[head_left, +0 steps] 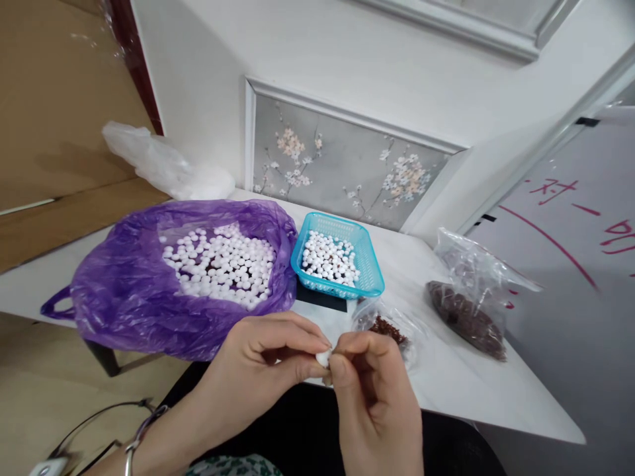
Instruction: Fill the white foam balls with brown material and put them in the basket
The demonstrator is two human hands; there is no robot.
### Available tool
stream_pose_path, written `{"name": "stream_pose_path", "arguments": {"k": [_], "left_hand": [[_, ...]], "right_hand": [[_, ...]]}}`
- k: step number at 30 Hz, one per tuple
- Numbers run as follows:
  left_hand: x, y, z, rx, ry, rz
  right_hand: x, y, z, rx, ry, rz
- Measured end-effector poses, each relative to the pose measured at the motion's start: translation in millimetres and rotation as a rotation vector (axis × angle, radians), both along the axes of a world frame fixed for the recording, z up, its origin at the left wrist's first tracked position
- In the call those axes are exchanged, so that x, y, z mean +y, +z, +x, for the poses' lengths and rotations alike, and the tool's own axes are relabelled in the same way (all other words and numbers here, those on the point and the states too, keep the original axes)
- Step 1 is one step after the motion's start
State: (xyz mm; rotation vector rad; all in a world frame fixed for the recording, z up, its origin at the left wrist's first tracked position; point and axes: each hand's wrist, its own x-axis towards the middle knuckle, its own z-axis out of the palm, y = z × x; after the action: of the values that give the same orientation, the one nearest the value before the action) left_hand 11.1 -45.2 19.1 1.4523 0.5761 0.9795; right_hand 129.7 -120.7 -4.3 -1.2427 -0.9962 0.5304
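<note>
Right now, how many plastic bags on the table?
4: purple bag at left, white bag behind it, clear bag at right, small clear bag behind the hands. None obviously hidden.

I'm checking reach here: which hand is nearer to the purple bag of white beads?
Left. The left hand sits just beside the purple bag's front edge, pinching a small white bead. The right hand is farther off, on the far side of the left.

Bright, even indoor light (soft shadows), edges warped, slight blur.
</note>
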Motion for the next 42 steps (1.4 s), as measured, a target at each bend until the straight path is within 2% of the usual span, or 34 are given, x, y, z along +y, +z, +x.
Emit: {"name": "stream_pose_path", "arguments": {"k": [3, 6, 11, 14, 19, 21, 26, 33, 38, 42], "left_hand": [[-0.4, -2.6, 0.7, -0.009, -0.018, -0.039], [-0.5, -7.8, 1.6, -0.107, -0.064, -0.141], [2.8, -14.3, 0.9, -0.211, -0.192, -0.295], [4.2, -16.5, -0.7, -0.254, -0.230, -0.313], [3.5, -17.9, -0.3, -0.358, -0.310, -0.361], [2.8, -18.1, 0.7, -0.351, -0.289, -0.368], [0.8, -19.2, 0.9, -0.244, -0.145, -0.310], [0.5, -19.4, -1.4, -0.147, -0.149, -0.266], [1.4, -16.4, -1.0, -0.180, -0.174, -0.230], [1.0, -15.5, -0.1, -0.185, -0.120, -0.235]], "right_hand": [[0.1, 3.7, 3.4, 0.091, 0.037, -0.053], [2.2, 6.5, 7.5, 0.144, 0.124, -0.075], [5.7, 5.6, 9.2, 0.295, 0.251, -0.019], [5.8, 4.4, 8.2, 0.271, 0.244, 0.028], [5.3, 4.7, 6.8, 0.136, 0.135, 0.031], [5.7, 4.6, 6.5, 0.102, 0.118, 0.044], [7.4, 2.1, 5.9, 0.076, 0.121, 0.063], [7.6, 1.2, 6.2, 0.088, 0.155, 0.074], [6.9, 2.9, 5.9, 0.067, 0.136, 0.074], [7.7, 3.4, 5.3, 0.068, 0.140, 0.078]]}}
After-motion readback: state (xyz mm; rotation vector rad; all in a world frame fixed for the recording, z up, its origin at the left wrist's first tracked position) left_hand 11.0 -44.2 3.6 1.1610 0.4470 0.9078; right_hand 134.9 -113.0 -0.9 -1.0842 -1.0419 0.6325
